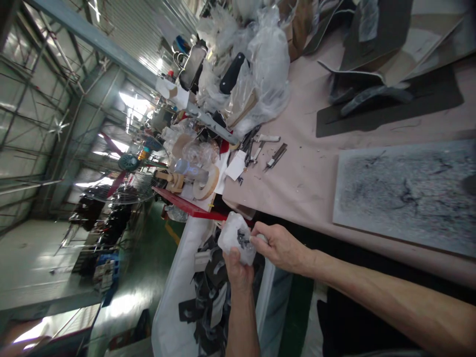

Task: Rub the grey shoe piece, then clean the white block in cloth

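Just off the table's edge, my left hand (pixel 238 270) grips a whitish, translucent lump-like piece (pixel 232 233), its thumb pressed on the near side. Dark bits or threads (pixel 243 239) show in a hollow or on the face of it; whether it is a container or a solid block I cannot tell. My right hand (pixel 277 246) is closed at the right side of this piece, fingers bent together against the dark area. A small pale bit shows between those fingers, too little to name.
A grey speckled board (pixel 405 196) lies on the covered table (pixel 297 173). Beyond are hand tools (pixel 275 156), plastic bags (pixel 267 64), dark sheet pieces (pixel 390 111) and a tape roll (pixel 206 183). Below, a white-lined bin (pixel 173 297) holds dark scraps (pixel 211 297). A fan (pixel 128 186) stands farther off.
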Available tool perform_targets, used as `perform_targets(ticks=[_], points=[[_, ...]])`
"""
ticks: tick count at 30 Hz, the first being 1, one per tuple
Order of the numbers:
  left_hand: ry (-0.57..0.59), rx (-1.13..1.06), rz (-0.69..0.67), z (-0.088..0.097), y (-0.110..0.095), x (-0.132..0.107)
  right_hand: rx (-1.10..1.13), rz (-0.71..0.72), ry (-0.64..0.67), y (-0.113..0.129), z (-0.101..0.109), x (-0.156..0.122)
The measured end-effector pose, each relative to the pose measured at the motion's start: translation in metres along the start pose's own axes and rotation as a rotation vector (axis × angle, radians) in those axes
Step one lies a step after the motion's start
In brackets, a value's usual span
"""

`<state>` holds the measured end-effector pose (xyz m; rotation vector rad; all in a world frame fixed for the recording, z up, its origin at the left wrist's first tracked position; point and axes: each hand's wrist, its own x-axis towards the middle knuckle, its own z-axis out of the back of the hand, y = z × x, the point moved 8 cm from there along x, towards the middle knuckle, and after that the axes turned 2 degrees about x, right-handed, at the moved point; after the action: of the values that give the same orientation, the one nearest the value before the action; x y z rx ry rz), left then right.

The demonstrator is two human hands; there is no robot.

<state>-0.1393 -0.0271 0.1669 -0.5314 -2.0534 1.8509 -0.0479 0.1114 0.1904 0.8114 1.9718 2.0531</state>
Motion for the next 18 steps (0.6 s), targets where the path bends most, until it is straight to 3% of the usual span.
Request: perform_targets(ticks=[4,7,14,18], points=[[-0.003,-0.019,-0.009,-0.002,0.000,-0.001,0.059,-0.062,-0.071,-0.005,0.007,0.000],[-0.019,-0.058,0.001,-0.005,-0.003,0.000,0.143,-0.124,-0.069,-0.010,-0.001,-0.002],[-0.011,-0.187,-0.004,-0.023,-0.018,0.000,0.531,-0.354,-0.227,-0.021,-0.015,-0.010],[-0.024,-0.197,0.017,-0.024,-0.008,-0.007,0.302,-0.257,-0.276,-0.011,-0.003,-0.015]])
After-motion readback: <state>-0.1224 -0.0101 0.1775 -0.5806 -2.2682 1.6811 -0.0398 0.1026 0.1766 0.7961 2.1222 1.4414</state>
